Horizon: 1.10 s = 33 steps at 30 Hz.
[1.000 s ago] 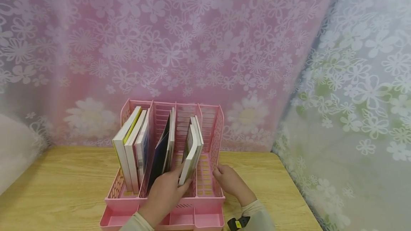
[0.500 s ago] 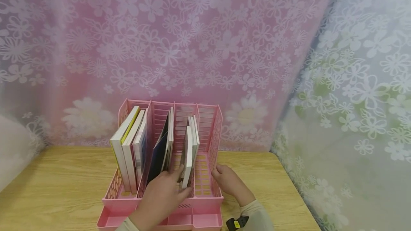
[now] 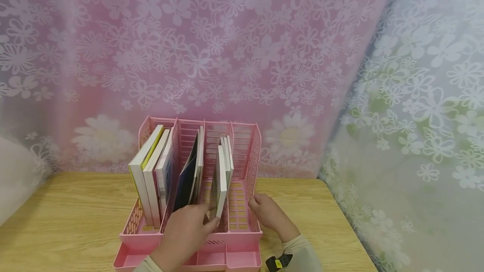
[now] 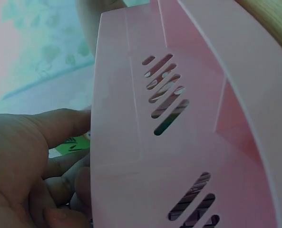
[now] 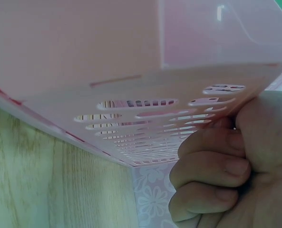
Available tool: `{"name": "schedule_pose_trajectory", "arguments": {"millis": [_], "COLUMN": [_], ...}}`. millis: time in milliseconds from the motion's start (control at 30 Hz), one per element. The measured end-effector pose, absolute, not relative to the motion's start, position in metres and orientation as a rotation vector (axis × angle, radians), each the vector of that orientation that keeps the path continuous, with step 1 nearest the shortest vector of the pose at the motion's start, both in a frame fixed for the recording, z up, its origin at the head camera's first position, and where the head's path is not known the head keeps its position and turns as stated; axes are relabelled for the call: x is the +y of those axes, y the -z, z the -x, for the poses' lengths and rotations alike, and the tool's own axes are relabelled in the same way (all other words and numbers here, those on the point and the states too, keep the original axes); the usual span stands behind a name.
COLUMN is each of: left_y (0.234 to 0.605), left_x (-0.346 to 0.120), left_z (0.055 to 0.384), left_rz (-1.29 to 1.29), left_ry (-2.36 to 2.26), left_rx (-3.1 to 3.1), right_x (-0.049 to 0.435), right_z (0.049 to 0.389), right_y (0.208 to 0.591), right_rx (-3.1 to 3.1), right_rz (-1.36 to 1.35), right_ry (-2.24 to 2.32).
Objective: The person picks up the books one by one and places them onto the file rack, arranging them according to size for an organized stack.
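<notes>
A pink plastic book organizer (image 3: pixel 243 215) with upright dividers stands on the table. My left hand (image 3: pixel 185 232) is at the front of its third compartment, thumb and fingers about the lower front end of a thin book (image 3: pixel 221 179). In the left wrist view, the left hand (image 4: pixel 36 161) has curled fingers behind the pink front panel, with a bit of green cover in the gap; their contact with the book is partly hidden. My right hand (image 3: pixel 270 213) grips the organizer's right side wall; the right wrist view shows its fingers (image 5: pixel 205 171) curled at the perforated wall.
Thick white books (image 3: pixel 147 179) fill the leftmost compartment. Dark thin books (image 3: pixel 187 184) lean in the second. Shallow trays (image 3: pixel 242 259) run along the organizer's front. Wooden tabletop (image 3: pixel 302 200) surrounds it, and a flowered curtain (image 3: pixel 234 53) hangs behind.
The book at my left hand has moved left and stands more upright, separating slightly from those beside it. My left thumb has shifted left to its lower front end. My right hand keeps its hold.
</notes>
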<state>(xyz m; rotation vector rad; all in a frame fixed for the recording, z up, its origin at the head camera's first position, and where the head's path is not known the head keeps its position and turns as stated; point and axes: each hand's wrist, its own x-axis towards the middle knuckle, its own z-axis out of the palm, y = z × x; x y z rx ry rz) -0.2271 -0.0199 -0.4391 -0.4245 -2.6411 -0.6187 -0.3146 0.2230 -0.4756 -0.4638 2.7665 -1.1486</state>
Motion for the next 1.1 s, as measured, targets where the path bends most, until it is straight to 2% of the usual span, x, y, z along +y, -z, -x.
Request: {"name": "schedule_pose_trajectory", "arguments": {"millis": [367, 767, 1100], "left_y": [0.439, 0.43, 0.435], "left_x": [-0.017, -0.009, -0.01], "left_z": [0.232, 0.244, 0.243], "left_rz": [0.306, 0.371, 0.226], "left_ry": [0.7, 0.874, 0.752], "left_rx": [-2.723, -2.703, -2.641], "right_x": [0.222, 0.224, 0.224], "right_z": [0.316, 0.316, 0.316], "right_y": [0.477, 0.476, 0.475], "right_rx": [2.772, 2.76, 2.733], "right_rz": [0.485, 0.479, 0.49], "right_ry": [1.143, 1.145, 1.15]}}
